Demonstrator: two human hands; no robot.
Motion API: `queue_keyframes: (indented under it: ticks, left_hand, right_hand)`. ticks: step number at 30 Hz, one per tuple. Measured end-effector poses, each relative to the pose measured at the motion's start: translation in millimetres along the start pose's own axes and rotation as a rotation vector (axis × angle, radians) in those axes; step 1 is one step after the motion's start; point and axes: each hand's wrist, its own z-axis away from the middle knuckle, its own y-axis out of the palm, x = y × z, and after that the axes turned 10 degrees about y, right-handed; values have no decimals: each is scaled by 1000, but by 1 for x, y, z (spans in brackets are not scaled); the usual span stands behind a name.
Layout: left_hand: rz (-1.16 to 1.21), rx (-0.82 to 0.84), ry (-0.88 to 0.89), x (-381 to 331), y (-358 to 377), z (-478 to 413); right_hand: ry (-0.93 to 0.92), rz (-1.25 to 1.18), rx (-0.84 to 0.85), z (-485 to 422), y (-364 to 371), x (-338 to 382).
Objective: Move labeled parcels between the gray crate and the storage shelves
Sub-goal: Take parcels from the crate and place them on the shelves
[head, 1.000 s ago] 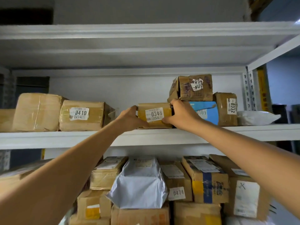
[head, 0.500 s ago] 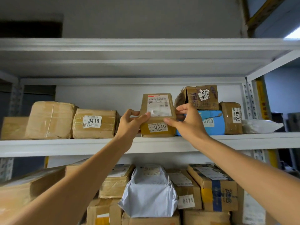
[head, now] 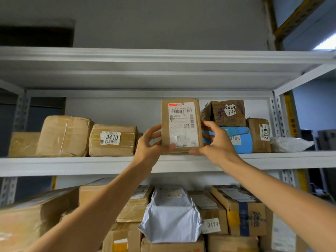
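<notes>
Standing on shelf (head: pixel 72 163), parcel (head: pixel 181 124) between left hand (head: pixel 148 144) and right hand (head: pixel 216 142).

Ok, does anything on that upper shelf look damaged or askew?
The crumpled brown cardboard box marked 0829, stacked on the blue parcel, has a crushed left end and a crooked handwritten label. The label-faced brown parcel in the left hand and right hand looks intact.

We've one head cam only; it looks fwd & slightly up at the shelf (head: pixel 72 165); near, w/ shelf filling the view.
</notes>
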Motion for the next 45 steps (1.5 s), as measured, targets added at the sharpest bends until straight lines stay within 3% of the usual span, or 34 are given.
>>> queue_keyframes:
  ticks: [5, 13, 16, 21, 23, 27, 31, 34, 41, 45]
  left_hand:
    - [112, -14, -76, -1, -2, 1]
    - [44, 5, 62, 1, 2, 1]
    - [24, 86, 69, -3, 0, 3]
    - [-124, 150, 61, -23, 8, 5]
    - [-154, 119, 44, -23, 10, 4]
    - [-71, -48, -126, -18, 4, 0]
    - [177, -164, -347, -17, 0, -3]
    - [219, -104, -254, -22, 3, -5]
    - [-68, 50, -113, -33, 1, -12]
    - [-170, 0, -57, -31, -10, -11]
  right_hand:
    - [37, -11, 23, -2, -6, -2]
    - [-26, -38, -39, 3, -9, 0]
    - [64, -137, -32, -1, -12, -3]
    - [310, -525, -28, -9, -16, -5]
    - [327, -518, -56, -9, -15, -4]
    - [159, -395, -53, -2, -11, 8]
    - [30, -279, 70, 2, -9, 20]
    - [16, -235, 146, 2, -9, 24]
    - [97, -300, 90, -9, -9, 13]
    - [92, -276, 130, -17, 0, 8]
